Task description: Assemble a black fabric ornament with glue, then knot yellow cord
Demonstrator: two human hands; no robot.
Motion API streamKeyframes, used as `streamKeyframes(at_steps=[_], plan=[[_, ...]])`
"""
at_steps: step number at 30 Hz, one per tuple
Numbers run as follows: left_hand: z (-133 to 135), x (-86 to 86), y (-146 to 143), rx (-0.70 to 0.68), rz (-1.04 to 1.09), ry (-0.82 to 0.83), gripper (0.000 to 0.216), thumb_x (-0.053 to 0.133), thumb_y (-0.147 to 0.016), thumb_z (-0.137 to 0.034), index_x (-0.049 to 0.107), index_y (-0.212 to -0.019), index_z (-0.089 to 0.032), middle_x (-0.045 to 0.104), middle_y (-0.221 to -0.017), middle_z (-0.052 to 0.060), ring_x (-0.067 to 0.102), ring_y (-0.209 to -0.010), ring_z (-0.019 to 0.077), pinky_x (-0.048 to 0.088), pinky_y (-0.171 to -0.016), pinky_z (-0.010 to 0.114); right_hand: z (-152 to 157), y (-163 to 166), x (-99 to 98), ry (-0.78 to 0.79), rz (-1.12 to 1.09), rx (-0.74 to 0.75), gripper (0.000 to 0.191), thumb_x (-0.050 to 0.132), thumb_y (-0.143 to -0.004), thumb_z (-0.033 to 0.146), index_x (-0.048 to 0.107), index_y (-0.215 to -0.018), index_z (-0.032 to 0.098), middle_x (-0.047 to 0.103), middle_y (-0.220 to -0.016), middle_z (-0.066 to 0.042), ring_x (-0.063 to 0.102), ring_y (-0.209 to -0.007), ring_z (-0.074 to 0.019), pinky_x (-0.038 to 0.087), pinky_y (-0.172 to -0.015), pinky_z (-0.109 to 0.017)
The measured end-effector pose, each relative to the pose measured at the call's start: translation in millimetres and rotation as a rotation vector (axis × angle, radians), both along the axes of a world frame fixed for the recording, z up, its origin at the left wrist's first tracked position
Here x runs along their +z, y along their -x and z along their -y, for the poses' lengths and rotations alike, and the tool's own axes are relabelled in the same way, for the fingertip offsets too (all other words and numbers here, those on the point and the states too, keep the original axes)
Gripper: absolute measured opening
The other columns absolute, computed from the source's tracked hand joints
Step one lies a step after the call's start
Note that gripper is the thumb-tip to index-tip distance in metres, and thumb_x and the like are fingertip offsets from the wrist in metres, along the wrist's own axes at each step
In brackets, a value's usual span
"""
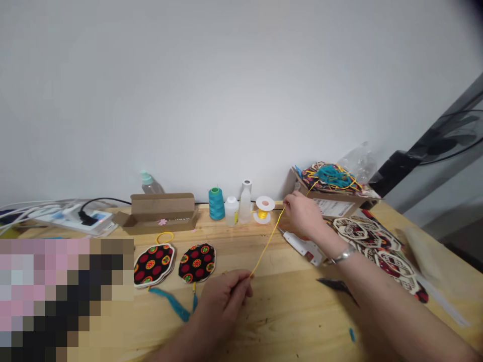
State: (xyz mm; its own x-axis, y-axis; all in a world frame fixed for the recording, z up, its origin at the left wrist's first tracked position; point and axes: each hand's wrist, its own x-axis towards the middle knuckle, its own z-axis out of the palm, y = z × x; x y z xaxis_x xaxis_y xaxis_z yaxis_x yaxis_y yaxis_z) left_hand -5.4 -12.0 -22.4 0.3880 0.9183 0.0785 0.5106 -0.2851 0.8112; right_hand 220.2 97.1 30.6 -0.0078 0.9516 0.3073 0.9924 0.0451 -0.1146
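Observation:
A yellow cord (267,245) is stretched in a slanting line between my two hands. Its lower end is pinched in my left hand (228,296), low over the table. Higher up and to the right, my right hand (305,213) grips the same cord, and a short length shows beyond the fingers. Just left of my left hand lies a patterned fabric piece (196,263) with a teal tassel (194,301). Another stack of patterned pieces (154,265) has a yellow loop and a teal tassel (171,303). Below my right hand rests a white glue gun (305,247).
A spool of yellow cord (263,214), bottles (231,213) and a teal thread cone (216,205) line the wall. An open cardboard box (162,211) stands left; a filled box (335,207) stands right. Black scissors (335,285) lie under my right forearm. Patterned cutouts (394,269) spread rightward.

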Motion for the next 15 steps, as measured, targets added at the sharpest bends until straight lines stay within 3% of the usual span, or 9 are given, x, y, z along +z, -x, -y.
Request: streamKeyframes(at_steps=[7,11,15], plan=[[-1,-0.2,-1,0.015,0.164,0.103,0.023,0.042,-0.085,-0.027,0.061,-0.075,-0.018,0.063,-0.067,0.001,0.057,-0.059,0.0123,0.043,-0.058,0.02,-46,18,-3.7,-0.007,-0.247,-0.024,0.025,0.043,-0.081,0.021,0.067,-0.087,0.016,0.069,-0.083,-0.008,0.061,-0.078,-0.0181,0.041,-0.064,-0.025],[-3,0.1,1,0.021,0.182,0.12,0.023,0.043,-0.084,-0.027,0.062,-0.077,-0.017,0.063,-0.067,0.002,0.057,-0.06,0.0127,0.043,-0.058,0.021,-51,40,2.7,0.045,-0.349,0.152,0.027,0.042,-0.082,0.022,0.066,-0.093,0.017,0.069,-0.079,-0.004,0.061,-0.069,-0.0126,0.041,-0.06,-0.02],[-2,3.1,1,0.015,0.191,0.117,0.023,0.043,-0.084,-0.026,0.061,-0.073,-0.018,0.062,-0.065,0.001,0.056,-0.059,0.0122,0.042,-0.057,0.02,-30,42,5.4,0.164,-0.372,0.368,0.021,0.05,-0.077,0.019,0.07,-0.084,0.019,0.069,-0.077,0.001,0.059,-0.068,-0.0098,0.041,-0.063,-0.017]])
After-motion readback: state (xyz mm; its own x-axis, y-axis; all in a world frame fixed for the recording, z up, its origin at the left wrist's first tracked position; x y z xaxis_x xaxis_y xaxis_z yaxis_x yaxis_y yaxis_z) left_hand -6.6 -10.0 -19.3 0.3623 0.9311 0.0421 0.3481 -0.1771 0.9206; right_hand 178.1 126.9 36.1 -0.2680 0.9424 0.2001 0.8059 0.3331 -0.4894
